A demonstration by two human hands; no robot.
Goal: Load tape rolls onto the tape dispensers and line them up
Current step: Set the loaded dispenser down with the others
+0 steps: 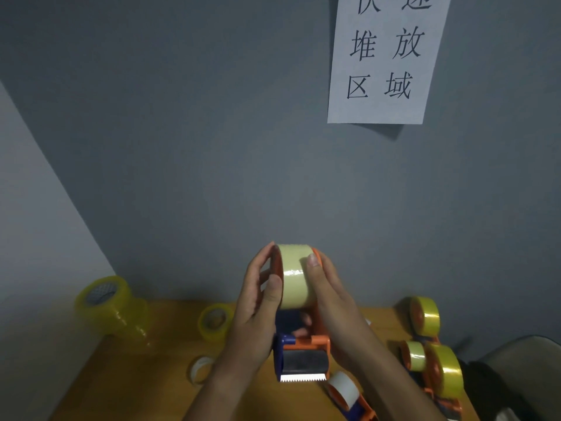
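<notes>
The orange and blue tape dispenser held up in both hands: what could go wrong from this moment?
1. The serrated metal blade points toward the person, below the right hand; a slip might cut skin.
2. The left hand only pinches the pale yellow tape roll by its edge, so it may seat crooked on the orange and blue tape dispenser.

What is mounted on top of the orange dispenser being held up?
A pale yellow tape roll sits on the held dispenser, gripped by the left hand and right hand. Its hub is hidden by the roll and fingers.

Dim, soft, wide-angle edge distortion.
</notes>
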